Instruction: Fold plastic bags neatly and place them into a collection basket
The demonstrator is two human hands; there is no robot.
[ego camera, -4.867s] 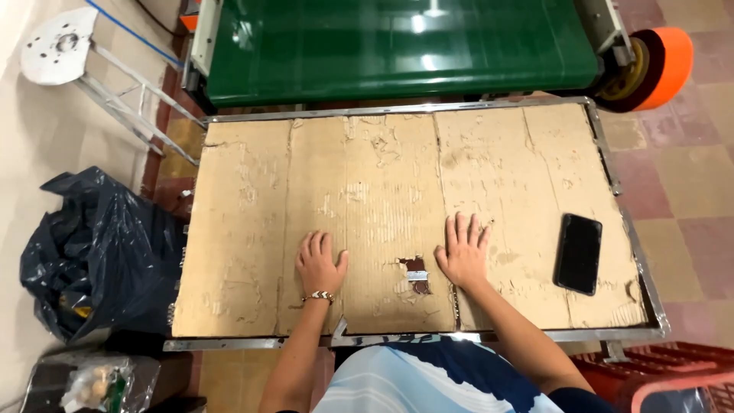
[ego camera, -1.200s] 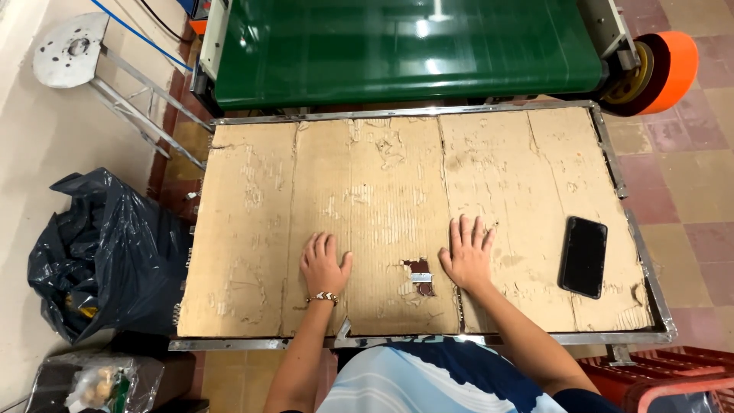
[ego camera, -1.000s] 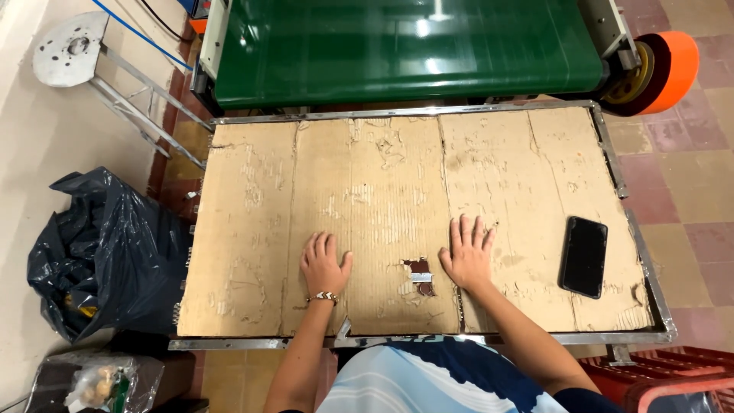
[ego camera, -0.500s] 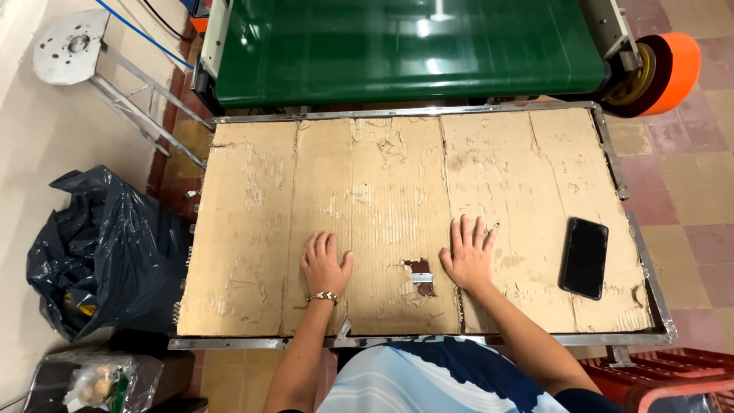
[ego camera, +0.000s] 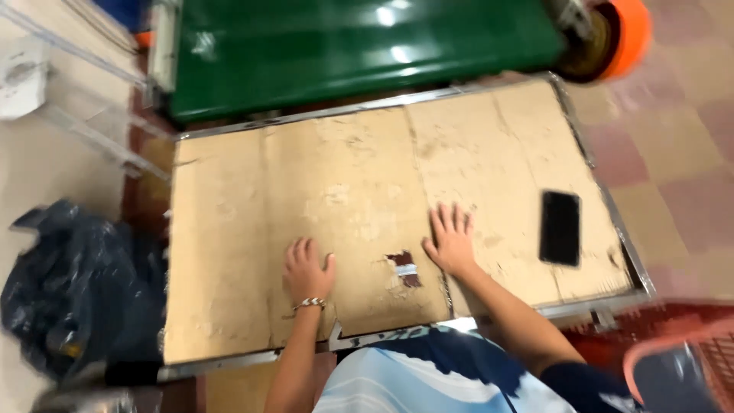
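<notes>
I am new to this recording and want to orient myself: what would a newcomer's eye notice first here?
First, the two bare hands lying flat on the worn cardboard sheet that covers the metal-framed table: the left hand and the right hand, with a small torn patch between them. A black phone lies to the right of the right hand. Beyond the table stands a shiny green surface, and a dark plastic bag sits at the left.

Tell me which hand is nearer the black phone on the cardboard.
Right. The right hand lies flat on the cardboard, beside the black phone but apart from it. The left hand rests farther away, beyond the torn patch.
</notes>
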